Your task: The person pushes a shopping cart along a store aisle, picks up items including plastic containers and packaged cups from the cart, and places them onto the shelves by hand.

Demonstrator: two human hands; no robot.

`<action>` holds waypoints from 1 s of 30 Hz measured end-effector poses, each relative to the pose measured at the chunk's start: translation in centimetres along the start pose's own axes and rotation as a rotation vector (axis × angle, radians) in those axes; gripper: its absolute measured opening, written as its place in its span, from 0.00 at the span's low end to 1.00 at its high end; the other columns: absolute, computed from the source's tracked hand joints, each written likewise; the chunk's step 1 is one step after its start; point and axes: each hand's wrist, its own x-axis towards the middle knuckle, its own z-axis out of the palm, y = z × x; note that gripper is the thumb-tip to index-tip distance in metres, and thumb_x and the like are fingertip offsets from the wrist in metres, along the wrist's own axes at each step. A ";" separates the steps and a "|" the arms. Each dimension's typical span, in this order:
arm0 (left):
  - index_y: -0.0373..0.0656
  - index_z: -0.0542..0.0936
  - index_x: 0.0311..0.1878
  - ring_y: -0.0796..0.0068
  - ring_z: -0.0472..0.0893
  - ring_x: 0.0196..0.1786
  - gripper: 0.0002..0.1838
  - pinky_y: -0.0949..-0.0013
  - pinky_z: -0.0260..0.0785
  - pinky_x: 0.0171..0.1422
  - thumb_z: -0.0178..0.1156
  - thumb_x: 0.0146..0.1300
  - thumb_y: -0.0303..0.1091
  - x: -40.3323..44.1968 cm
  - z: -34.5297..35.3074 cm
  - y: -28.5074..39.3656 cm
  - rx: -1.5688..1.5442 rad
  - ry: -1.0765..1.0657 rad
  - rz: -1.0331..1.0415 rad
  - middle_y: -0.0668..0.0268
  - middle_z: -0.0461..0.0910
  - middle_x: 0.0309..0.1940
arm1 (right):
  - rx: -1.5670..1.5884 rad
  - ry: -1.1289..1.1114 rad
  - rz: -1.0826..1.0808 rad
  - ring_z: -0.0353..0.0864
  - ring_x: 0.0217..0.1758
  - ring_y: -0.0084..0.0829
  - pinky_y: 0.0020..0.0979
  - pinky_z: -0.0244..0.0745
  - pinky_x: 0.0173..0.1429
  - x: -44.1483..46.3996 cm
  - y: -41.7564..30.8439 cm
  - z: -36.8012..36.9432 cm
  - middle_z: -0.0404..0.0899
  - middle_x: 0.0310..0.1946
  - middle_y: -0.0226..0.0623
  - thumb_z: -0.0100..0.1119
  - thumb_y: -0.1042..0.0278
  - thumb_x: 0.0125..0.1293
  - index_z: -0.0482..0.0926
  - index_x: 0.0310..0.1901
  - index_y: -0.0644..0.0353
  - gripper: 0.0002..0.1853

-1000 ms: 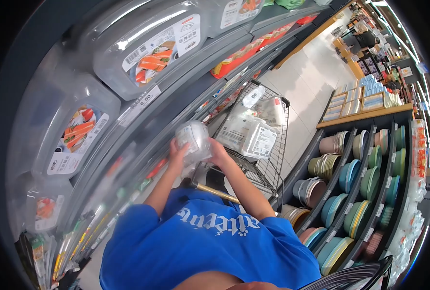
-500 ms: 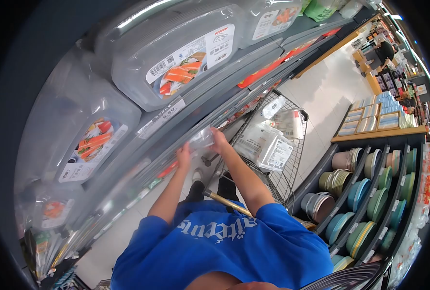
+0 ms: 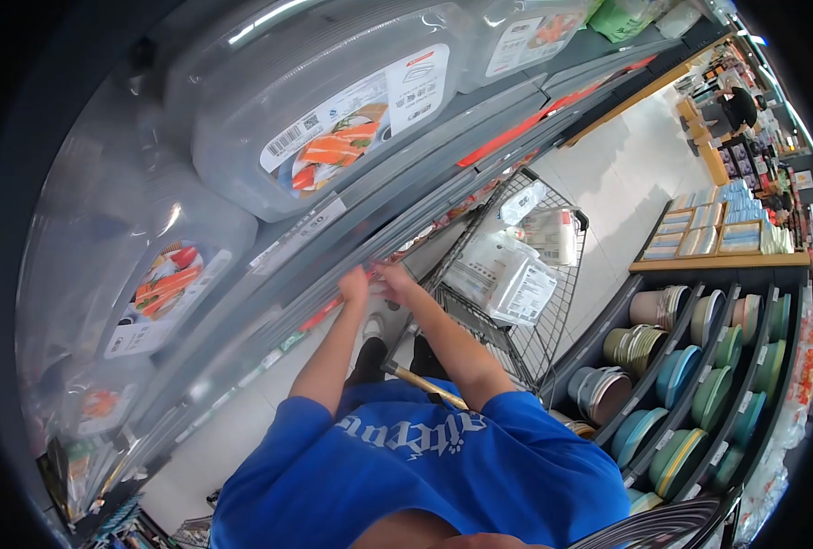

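My left hand [image 3: 353, 285] and my right hand [image 3: 396, 283] are close together at the edge of a lower shelf [image 3: 370, 256]. The fingers of both are curled inward, with the tips partly hidden and blurred. Whatever lies between them does not show clearly. Above, on the upper shelf, stand bagged clear plastic food containers [image 3: 233, 137] with salmon pictures on their labels. A price tag [image 3: 299, 236] runs along the shelf edge below them.
A wire shopping cart [image 3: 566, 302] stands to my right, holding several white packages [image 3: 521, 288]. Beyond it, racks hold stacked bowls [image 3: 676, 371]. Folded cloths [image 3: 699, 233] fill a wooden display. Farther off is another person [image 3: 738, 107].
Both hands have drawn closer together and the right has moved left. The clear plastic item seen between them before no longer shows plainly. The view has shifted slightly.
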 end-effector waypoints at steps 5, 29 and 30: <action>0.35 0.81 0.58 0.37 0.76 0.63 0.27 0.47 0.67 0.68 0.46 0.74 0.49 1.7 0.0 2.5 0.502 -0.276 -0.025 0.43 0.79 0.60 | 0.133 -0.037 -0.093 0.80 0.58 0.36 0.45 0.78 0.63 -5.7 -0.6 -0.4 0.76 0.60 0.37 0.54 0.60 0.77 0.70 0.69 0.57 0.23; 0.33 0.80 0.58 0.36 0.76 0.63 0.28 0.45 0.67 0.67 0.45 0.75 0.49 8.5 -0.8 0.1 0.521 -0.253 0.073 0.41 0.79 0.59 | -0.666 0.636 -0.366 0.73 0.70 0.44 0.40 0.69 0.71 -36.0 15.9 -17.8 0.75 0.65 0.49 0.71 0.50 0.65 0.67 0.71 0.63 0.39; 0.33 0.80 0.58 0.36 0.76 0.63 0.28 0.45 0.67 0.67 0.45 0.75 0.49 8.5 -0.8 0.1 0.520 -0.254 0.078 0.41 0.79 0.59 | -0.852 0.593 -0.255 0.72 0.70 0.46 0.41 0.69 0.71 -36.9 16.8 -17.6 0.75 0.65 0.49 0.73 0.47 0.62 0.67 0.71 0.62 0.42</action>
